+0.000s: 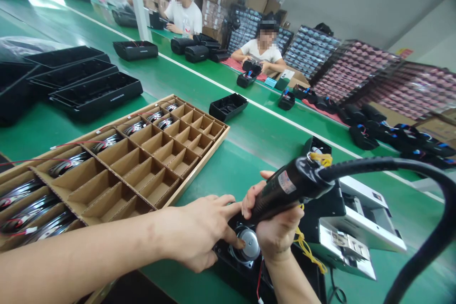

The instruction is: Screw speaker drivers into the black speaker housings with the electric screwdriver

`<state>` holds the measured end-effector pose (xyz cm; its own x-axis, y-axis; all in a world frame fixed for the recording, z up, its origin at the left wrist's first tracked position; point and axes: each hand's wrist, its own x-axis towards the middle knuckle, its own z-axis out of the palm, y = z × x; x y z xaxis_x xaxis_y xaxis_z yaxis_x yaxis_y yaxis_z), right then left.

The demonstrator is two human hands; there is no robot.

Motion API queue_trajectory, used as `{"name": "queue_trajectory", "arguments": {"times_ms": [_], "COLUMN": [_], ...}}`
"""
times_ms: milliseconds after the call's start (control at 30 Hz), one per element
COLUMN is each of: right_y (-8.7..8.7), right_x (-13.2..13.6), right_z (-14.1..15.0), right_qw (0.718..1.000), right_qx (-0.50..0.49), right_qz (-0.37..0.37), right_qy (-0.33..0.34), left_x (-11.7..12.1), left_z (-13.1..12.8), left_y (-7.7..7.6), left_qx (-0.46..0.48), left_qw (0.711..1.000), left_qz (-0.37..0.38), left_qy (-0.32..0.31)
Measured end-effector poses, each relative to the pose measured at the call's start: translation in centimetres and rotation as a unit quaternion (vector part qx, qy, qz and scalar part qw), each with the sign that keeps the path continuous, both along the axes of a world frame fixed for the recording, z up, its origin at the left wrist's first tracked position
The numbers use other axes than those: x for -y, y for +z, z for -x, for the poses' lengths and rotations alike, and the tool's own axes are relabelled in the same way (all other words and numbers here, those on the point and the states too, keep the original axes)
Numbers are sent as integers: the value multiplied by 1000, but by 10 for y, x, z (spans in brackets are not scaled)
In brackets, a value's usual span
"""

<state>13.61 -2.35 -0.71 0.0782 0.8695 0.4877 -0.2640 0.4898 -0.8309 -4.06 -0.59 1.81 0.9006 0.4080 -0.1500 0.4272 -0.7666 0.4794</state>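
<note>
My right hand is wrapped round a black corded electric screwdriver, tilted with its cable end up to the right. Its tip is hidden behind my hands. My left hand reaches in from the left with fingers apart, a fingertip resting on the round silver back of a speaker. That speaker sits in a black housing under my hands. A red wire with a white plug hangs from it.
A divided cardboard tray holds several speakers at left. Black housings lie behind it. A silver and black machine stands right, beside a thick cable. Two co-workers sit across the green table, with others farther left.
</note>
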Motion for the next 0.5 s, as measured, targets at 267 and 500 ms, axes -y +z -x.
{"name": "queue_trajectory", "arguments": {"times_ms": [267,500], "right_y": [-3,-6], "right_x": [2,0], "right_z": [3,-22], "right_qw": [1000,997], "right_qx": [-22,-61], "right_qz": [19,56], "right_qy": [3,4], "left_x": [3,-3], "left_z": [1,-2], "left_y": [3,-1], "left_qx": [-4,-18], "left_qw": [1000,996], "left_qz": [-11,-65], "left_qy": [3,-50]}}
